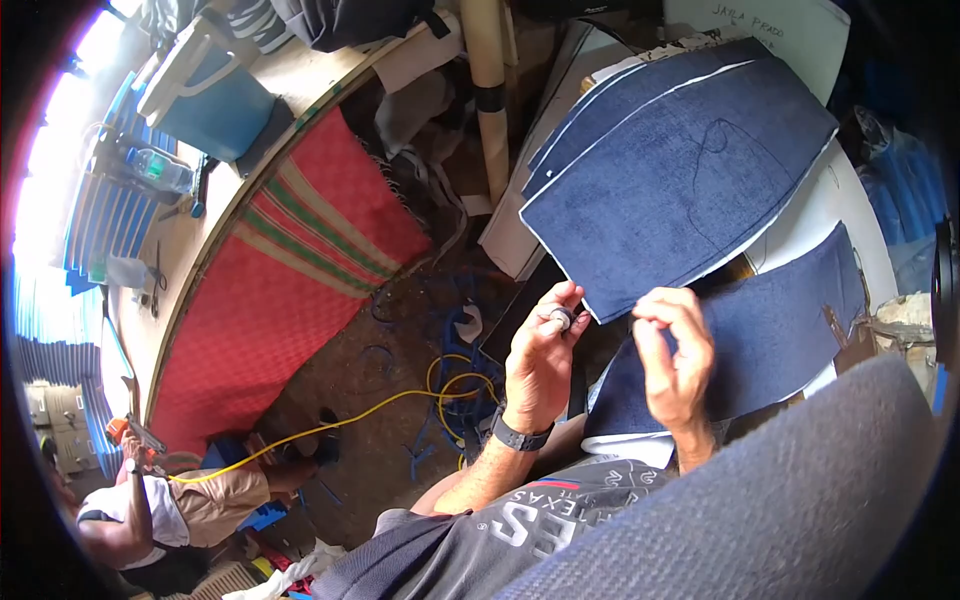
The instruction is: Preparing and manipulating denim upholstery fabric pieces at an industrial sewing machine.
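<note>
A dark blue carpet piece [640, 220] with pale edges lies in front of me, its near corner between my hands. Loose dark thread [716, 150] curls over its surface. My left hand [540, 355] is left of that corner, fingertips pinched together; a small silver ring-like piece [562, 319] shows at its fingers. Just right of the corner, my right hand [678, 350] has its thumb and fingers bent together, slightly blurred. Whatever fine thing either hand pinches is too small to make out. Below my right hand lies another dark blue carpet piece [760, 330].
A grey textured panel [760, 500] fills the lower right. At left, a curved bench with red striped cloth [250, 340] bears a blue cooler [215, 110], a bottle [160, 170] and scissors [157, 275]. Yellow cord [340, 418] crosses the floor toward another person [180, 510].
</note>
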A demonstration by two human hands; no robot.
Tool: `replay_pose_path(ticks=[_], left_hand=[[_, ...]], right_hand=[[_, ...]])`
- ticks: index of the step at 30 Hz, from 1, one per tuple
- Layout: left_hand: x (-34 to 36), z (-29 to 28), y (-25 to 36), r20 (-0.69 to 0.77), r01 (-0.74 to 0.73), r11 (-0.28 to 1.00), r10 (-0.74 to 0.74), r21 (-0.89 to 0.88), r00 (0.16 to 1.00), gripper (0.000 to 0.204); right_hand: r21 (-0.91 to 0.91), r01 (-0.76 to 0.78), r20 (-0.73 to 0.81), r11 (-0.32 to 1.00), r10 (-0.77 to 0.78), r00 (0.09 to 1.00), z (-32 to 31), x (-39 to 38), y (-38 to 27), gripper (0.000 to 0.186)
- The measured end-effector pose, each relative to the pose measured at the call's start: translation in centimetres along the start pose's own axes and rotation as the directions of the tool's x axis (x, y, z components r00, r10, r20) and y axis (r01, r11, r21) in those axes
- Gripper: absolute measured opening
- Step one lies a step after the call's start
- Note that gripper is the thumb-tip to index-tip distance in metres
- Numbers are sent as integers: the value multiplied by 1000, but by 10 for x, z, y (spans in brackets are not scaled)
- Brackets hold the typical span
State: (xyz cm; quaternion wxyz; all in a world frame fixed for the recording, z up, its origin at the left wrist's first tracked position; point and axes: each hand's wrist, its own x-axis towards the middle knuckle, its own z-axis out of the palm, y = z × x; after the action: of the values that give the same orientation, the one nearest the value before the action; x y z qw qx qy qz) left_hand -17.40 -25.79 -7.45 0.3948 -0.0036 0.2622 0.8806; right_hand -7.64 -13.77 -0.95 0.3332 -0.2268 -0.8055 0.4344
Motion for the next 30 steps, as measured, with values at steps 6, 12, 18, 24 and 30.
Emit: replay_pose_path(ticks=[6, 12, 18, 24, 30], left_hand=[[1, -2, -1, 49, -29, 997, 26, 72, 998, 21], [1, 2, 2, 72, -70, 998, 70, -9, 995, 17], [2, 4, 4, -91, -31, 993, 20, -118, 996, 19], [3, -3, 2, -86, 9, 984, -24, -176, 996, 16], [3, -3, 4, -92, -1, 987, -14, -162, 996, 15]], right_hand=[[184, -91, 201, 979, 53, 978, 36, 0, -4, 8], [206, -143, 287, 968, 80, 954, 39, -12, 18, 4], [237, -64, 388, 969, -34, 921, 33, -20, 14, 6], [776, -489, 465, 399, 163, 870, 15, -15, 13, 12], [748, -658, 645, 81, 142, 751, -7, -16, 23, 21]])
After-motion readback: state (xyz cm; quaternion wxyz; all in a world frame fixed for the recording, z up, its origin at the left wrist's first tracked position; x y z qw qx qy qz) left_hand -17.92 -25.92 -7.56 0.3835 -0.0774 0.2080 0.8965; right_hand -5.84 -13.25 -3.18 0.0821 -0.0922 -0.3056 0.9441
